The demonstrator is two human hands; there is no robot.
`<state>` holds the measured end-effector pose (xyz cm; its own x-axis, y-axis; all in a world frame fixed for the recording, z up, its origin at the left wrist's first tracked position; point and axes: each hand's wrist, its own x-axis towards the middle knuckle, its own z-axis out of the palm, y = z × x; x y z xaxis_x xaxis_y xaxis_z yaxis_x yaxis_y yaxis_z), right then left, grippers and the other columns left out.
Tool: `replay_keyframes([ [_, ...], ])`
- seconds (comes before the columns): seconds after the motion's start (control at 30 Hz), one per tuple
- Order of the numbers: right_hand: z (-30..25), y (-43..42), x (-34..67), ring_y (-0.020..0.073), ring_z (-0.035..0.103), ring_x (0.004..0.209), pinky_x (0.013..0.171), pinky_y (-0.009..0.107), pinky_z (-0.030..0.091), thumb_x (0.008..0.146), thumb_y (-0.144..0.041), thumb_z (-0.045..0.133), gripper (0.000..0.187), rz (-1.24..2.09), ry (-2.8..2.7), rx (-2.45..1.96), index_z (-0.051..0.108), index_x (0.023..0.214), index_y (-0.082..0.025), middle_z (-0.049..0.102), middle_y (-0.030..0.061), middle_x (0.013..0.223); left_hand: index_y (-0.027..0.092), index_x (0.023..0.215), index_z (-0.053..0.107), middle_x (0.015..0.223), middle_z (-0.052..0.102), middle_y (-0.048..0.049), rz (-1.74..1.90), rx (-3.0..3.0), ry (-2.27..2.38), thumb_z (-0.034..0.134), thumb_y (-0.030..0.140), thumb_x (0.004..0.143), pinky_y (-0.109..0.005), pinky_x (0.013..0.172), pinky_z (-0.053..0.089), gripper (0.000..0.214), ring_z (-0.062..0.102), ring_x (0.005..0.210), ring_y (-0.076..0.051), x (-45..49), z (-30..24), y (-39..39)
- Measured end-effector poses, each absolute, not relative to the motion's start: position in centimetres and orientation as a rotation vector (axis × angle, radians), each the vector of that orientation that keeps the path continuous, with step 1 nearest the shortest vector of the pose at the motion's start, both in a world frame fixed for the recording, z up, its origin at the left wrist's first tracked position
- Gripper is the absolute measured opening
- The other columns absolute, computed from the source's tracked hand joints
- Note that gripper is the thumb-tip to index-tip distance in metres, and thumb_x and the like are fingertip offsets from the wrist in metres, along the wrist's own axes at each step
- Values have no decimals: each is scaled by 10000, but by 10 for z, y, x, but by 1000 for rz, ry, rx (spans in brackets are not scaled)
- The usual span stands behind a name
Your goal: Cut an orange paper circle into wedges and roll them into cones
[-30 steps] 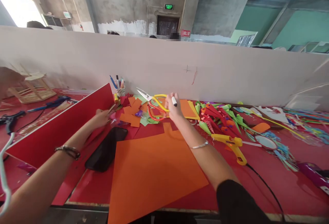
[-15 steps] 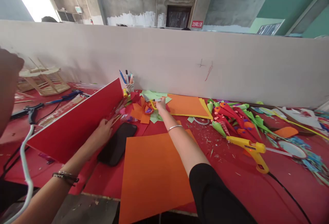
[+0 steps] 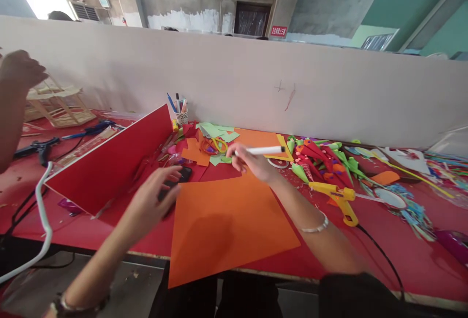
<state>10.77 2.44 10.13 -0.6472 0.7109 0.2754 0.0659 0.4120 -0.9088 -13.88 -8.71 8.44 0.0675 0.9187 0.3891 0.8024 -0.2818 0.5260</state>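
Note:
My right hand is closed round a white marker with a black cap, held level above the far edge of a large orange paper sheet. My left hand hovers with fingers spread over a black phone at the sheet's left edge, holding nothing. Scissors with yellow and red handles lie on paper scraps just beyond my right hand.
A tilted red card panel stands left. A pen cup sits by the beige partition. A yellow glue gun and paper cones lie right. Another person's hand and a wooden stick frame are at far left.
My right hand pulled back from the scissors toward me, the marker still in it. My left hand left the red panel and moved right over the phone. The camera tilted down.

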Motion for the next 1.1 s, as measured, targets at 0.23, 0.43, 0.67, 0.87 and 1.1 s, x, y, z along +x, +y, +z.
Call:
replay_keyframes([
  [0.23, 81, -81, 126, 54, 366, 495, 465, 169, 292, 755, -155, 502, 35, 1251, -2211, -770, 515, 760, -188, 456, -68, 582, 167, 895, 539, 818, 629, -50, 342, 2604, 1288, 367, 380, 883, -303, 652, 444, 274, 579, 708, -182, -50, 70, -123],
  [0.43, 82, -112, 142, 48, 416, 492, 454, 152, 292, 745, -174, 513, 64, 1290, -2204, -840, 483, 689, -181, 465, -71, 549, 184, 834, 485, 715, 610, -18, 163, 2665, 967, 201, 409, 918, -271, 557, 370, 372, 537, 584, -157, -47, 71, -133],
  [0.67, 90, -133, 139, 52, 384, 469, 469, 176, 299, 741, -132, 429, 83, 1235, -2220, -613, 471, 712, -198, 436, -67, 542, 200, 847, 482, 691, 579, -31, 165, 2605, 795, 112, 457, 906, -260, 569, 374, 454, 474, 583, -150, -49, 92, -146],
  [0.87, 99, -113, 188, 104, 334, 412, 438, 245, 320, 809, -248, 404, 161, 1159, -1560, -638, 447, 654, -248, 372, -48, 495, 190, 643, 414, 551, 427, 23, 216, 1832, 811, 164, 458, 906, -197, 479, 361, 451, 382, 492, -91, -96, 92, -143],
  [1.1, 36, -95, 192, 200, 598, 829, 772, 378, 463, 848, -267, 415, 158, 918, -1905, -1086, 554, 922, -279, 628, 37, 923, 249, 1204, 389, 645, 553, 17, 270, 2150, 1498, 303, 293, 859, -223, 520, 389, 358, 501, 533, -125, -119, 37, -137],
])
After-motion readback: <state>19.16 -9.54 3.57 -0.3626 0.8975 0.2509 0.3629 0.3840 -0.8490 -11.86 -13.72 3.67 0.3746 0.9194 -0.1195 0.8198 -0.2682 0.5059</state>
